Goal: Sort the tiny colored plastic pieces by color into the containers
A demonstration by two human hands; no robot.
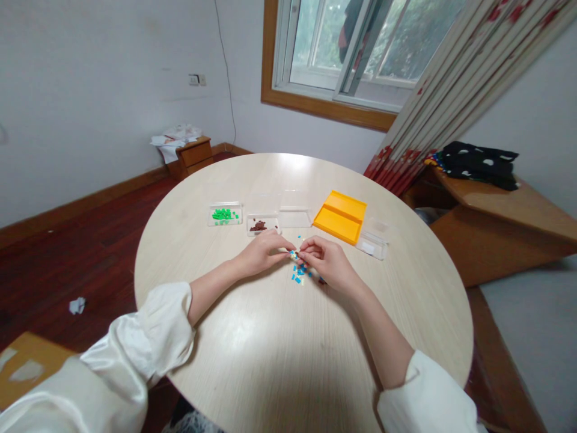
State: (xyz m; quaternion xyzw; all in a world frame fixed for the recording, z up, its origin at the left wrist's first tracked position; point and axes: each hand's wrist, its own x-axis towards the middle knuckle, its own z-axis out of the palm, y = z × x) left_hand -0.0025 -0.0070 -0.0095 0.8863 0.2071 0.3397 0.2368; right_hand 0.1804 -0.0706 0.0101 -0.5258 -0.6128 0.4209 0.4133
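My left hand and my right hand meet at the fingertips over the middle of the round table. Both are closed in a pinch, and what lies between the fingers is too small to name. Under and just in front of them several small blue pieces lie scattered with some pale yellow and dark bits. Beyond my left hand sits a clear box with dark brown pieces. Green pieces fill part of another clear box farther left.
A clear box stands behind my hands, beside an open yellow case. Another clear box is at the right. The round table has a wooden desk to its right and a small cabinet behind left.
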